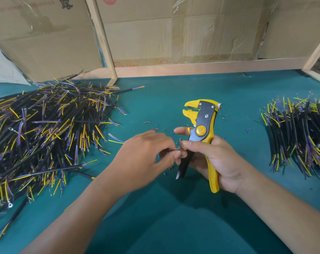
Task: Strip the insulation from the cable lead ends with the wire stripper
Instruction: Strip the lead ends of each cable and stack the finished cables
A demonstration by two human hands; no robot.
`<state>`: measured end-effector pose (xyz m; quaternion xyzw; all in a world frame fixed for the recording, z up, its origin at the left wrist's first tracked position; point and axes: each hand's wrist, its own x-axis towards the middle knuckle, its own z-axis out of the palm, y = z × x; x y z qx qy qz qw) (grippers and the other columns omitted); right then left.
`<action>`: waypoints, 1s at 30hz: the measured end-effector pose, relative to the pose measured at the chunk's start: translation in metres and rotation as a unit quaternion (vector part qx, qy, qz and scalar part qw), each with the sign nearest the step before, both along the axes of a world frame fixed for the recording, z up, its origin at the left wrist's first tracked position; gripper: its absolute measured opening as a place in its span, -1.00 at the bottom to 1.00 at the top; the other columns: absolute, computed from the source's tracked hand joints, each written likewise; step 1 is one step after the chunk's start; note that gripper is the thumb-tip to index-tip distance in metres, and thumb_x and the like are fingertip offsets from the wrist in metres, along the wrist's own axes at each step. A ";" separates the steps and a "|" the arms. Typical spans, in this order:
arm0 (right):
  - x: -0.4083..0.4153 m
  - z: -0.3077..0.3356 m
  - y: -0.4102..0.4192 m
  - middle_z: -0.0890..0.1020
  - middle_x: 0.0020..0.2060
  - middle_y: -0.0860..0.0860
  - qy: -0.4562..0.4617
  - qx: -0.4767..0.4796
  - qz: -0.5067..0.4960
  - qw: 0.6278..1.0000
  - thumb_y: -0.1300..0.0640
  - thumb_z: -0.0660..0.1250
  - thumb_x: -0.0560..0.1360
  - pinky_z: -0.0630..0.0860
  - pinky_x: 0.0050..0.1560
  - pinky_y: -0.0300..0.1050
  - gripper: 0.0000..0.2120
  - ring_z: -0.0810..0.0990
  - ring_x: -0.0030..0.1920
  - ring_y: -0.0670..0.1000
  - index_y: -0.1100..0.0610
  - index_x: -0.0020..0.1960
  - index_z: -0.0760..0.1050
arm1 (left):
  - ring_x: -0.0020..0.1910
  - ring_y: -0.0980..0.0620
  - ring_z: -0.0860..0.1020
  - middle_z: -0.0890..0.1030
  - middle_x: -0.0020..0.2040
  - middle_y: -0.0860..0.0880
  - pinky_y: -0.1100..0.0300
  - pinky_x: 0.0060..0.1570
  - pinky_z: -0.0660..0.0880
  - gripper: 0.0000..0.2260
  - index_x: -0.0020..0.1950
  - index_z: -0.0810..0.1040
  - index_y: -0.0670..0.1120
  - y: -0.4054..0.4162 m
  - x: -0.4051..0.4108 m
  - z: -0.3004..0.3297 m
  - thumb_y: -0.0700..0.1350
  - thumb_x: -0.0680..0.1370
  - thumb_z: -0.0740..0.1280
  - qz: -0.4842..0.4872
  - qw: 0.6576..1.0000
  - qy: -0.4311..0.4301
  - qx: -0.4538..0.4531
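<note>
Step in hand, as judged: between strips, lead ends being sorted at frame centre

Right hand (217, 160) curls round handles of yellow-and-black automatic wire stripper (203, 129), head up, jaws apart and empty; thumb meets left fingers

Left hand (146, 154) pinches short black cable (181, 166), thin lead ends at fingertips, mostly hidden

Next: feed one lead end into jaws, squeeze handles

Cable piles mid left (45, 134), mid right (298, 136) on teal mat (173, 226)

Writing: stripper's round label, red print on cardboard boxes (173, 33) illegible
</note>
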<state>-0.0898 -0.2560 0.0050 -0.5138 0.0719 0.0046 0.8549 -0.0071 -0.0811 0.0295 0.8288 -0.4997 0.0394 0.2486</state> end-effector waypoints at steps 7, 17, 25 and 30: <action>0.000 0.000 0.002 0.50 -0.28 0.18 -0.018 -0.005 -0.009 1.000 0.27 0.39 0.46 0.61 -0.11 -0.01 -0.66 0.54 -0.20 0.16 0.21 0.23 0.61 | -0.24 0.02 0.41 0.49 -0.28 0.02 -0.02 -0.21 0.45 -0.75 -0.19 0.55 -0.12 -0.001 0.003 -0.002 0.01 0.57 0.26 -0.015 1.000 -0.016 -0.012; -0.001 0.005 -0.009 0.50 -0.25 0.19 0.037 0.059 0.091 0.993 0.17 0.35 0.40 0.57 -0.19 0.09 -0.77 0.50 -0.30 0.16 0.26 -0.01 0.62 | -0.26 -0.01 0.42 0.43 -0.27 0.07 0.00 -0.21 0.46 -0.83 -0.21 0.54 -0.15 0.013 0.025 0.006 -0.16 0.55 0.43 0.039 0.994 -0.065 -0.083; -0.007 -0.004 -0.005 0.49 -0.23 0.22 0.034 0.029 0.193 0.980 0.15 0.41 0.43 0.50 -0.13 0.14 -0.72 0.48 -0.27 0.19 0.28 0.08 0.55 | -0.27 0.05 0.40 0.43 -0.27 0.09 0.12 -0.21 0.42 -0.84 -0.20 0.57 -0.18 0.015 0.025 0.009 -0.16 0.55 0.44 0.035 0.990 -0.070 -0.117; -0.007 -0.003 -0.005 0.48 -0.25 0.20 0.024 0.026 0.201 0.979 0.15 0.40 0.44 0.50 -0.13 0.13 -0.72 0.48 -0.29 0.18 0.28 0.08 0.55 | -0.27 0.05 0.40 0.44 -0.25 0.07 0.15 -0.20 0.40 -0.87 -0.17 0.58 -0.21 0.014 0.025 0.010 -0.20 0.53 0.44 0.039 0.991 -0.061 -0.116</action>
